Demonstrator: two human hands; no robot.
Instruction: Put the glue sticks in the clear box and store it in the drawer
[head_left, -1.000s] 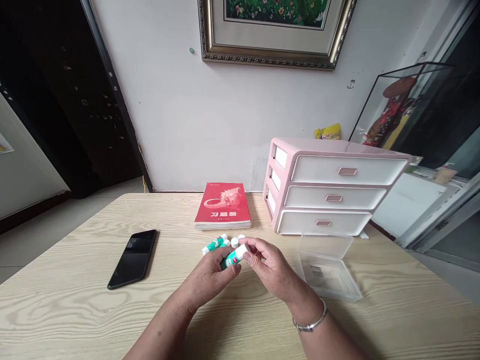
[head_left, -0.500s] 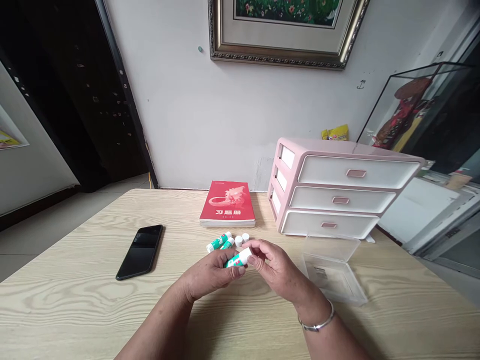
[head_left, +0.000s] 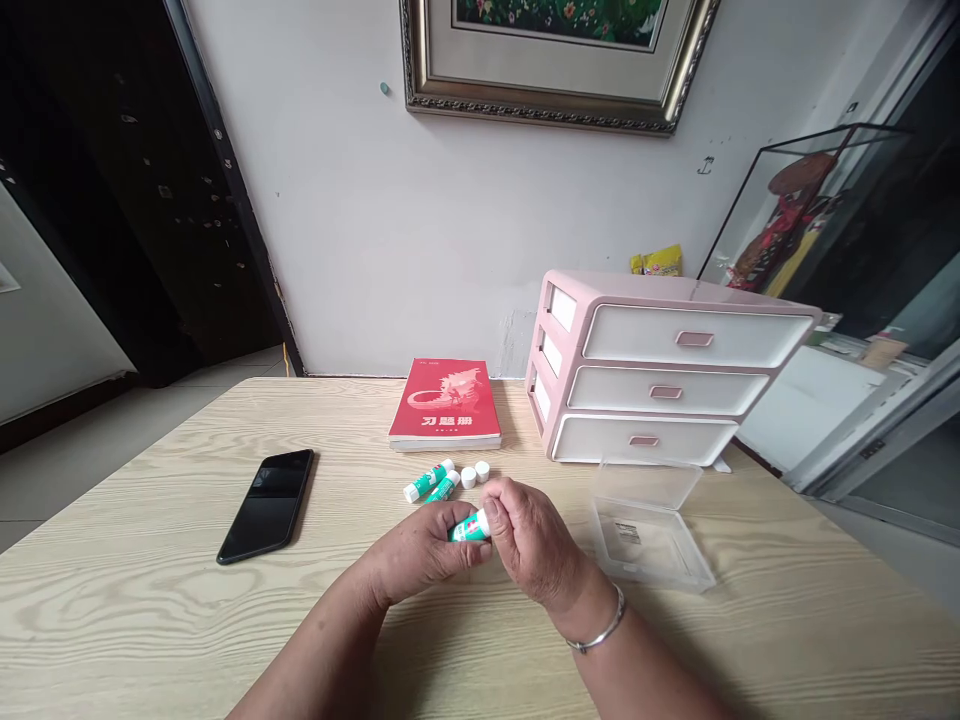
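A green-and-white glue stick (head_left: 469, 527) lies across the fingers of my left hand (head_left: 420, 550), which is closed round its body. My right hand (head_left: 534, 540) is closed over the white cap at its right end, so the cap is mostly hidden by fingers and thumb. Just beyond my hands lie two more glue sticks, one green-and-white glue stick (head_left: 429, 481) and a second glue stick (head_left: 444, 488) partly behind my left hand. Two loose white caps stand beside them, a left cap (head_left: 469, 478) and a right cap (head_left: 482, 470).
A red book (head_left: 446, 400) lies near the wall. A black phone (head_left: 266, 505) is at the left. To the right, a clear plastic box (head_left: 652, 550) sits with its lid raised, before a pink-and-white drawer unit (head_left: 667, 390). All rest on the wooden table (head_left: 135, 600).
My right hand has closed further over the glue stick's cap, covering most of it. The whole view has shifted slightly, with things appearing further left.
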